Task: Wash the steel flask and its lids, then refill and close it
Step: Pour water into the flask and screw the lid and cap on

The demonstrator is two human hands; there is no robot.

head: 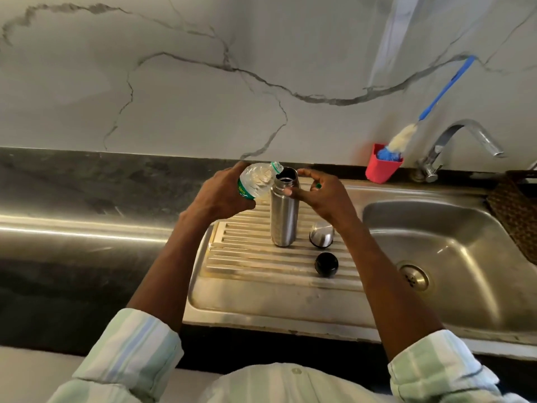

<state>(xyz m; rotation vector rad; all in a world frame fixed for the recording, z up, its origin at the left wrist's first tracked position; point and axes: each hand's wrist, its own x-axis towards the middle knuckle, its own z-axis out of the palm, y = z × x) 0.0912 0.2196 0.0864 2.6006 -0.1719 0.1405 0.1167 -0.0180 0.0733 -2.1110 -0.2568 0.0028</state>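
Head view: water bottle [257, 181] over steel flask [284, 210].

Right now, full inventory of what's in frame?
flask: 1, steel, upright and open on the draining board
plastic bottle: 1, clear with green label, tipped over the flask mouth
steel lid: 1, silver, board, right of the flask
black lid: 1, board, nearer the camera
green cap: 1, in the right hand
sink: 1, steel, right
tap: 1, chrome, behind the sink
red cup: 1, beside the tap
brush: 1, blue handle, in the cup
left hand: grips the bottle
right hand: steadies the flask neck
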